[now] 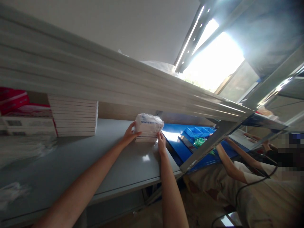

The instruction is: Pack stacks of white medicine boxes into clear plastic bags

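Observation:
A white pack in clear plastic wrap [149, 124] sits on top of a short stack of flat white boxes [146, 138] on the grey shelf [114, 171]. My left hand [131, 133] grips the pack's left side, thumb toward the front. On the right side, my right hand [161, 142] presses its fingers against the lower corner of the pack and the boxes. Both arms are stretched far forward. The print on the pack is too blurred to read.
A tall stack of flat white boxes [74, 117] stands left, beside red packages [14, 99]. Crumpled clear plastic [26, 147] lies at left. A metal beam [118, 76] crosses above. Rightward are an upright post [206, 144], a blue divided tray [198, 131] and a co-worker's arms [228, 163].

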`<state>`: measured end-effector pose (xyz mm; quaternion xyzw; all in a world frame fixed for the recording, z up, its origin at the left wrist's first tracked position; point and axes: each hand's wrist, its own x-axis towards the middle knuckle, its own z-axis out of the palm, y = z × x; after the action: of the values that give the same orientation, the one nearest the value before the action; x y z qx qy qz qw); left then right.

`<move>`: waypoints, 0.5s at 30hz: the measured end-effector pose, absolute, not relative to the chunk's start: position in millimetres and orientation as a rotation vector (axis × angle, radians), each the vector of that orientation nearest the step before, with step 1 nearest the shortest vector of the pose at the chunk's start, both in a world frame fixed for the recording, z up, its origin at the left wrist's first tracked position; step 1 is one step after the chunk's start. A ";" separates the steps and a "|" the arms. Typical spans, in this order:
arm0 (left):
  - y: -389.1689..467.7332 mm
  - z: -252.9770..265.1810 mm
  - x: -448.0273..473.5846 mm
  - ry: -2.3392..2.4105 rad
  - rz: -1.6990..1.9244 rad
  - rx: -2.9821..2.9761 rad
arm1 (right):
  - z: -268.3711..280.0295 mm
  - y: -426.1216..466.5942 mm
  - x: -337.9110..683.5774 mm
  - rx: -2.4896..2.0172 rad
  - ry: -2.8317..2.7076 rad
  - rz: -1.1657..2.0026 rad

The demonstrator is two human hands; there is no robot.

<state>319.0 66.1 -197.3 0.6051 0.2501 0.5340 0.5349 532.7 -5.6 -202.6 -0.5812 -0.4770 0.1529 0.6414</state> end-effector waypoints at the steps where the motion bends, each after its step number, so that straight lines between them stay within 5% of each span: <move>1: 65.7 -197.9 319.8 0.598 1.268 1.429 | -202.9 -5.3 532.2 -1.317 -1.088 0.351; 15: 68.9 -196.2 318.8 0.675 1.306 1.437 | -202.8 -7.3 526.4 -1.226 -1.102 0.362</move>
<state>318.8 68.9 -196.2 0.5986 0.2810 0.5439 0.5165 526.4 -7.3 -202.8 -0.5429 -0.4879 0.1604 0.6644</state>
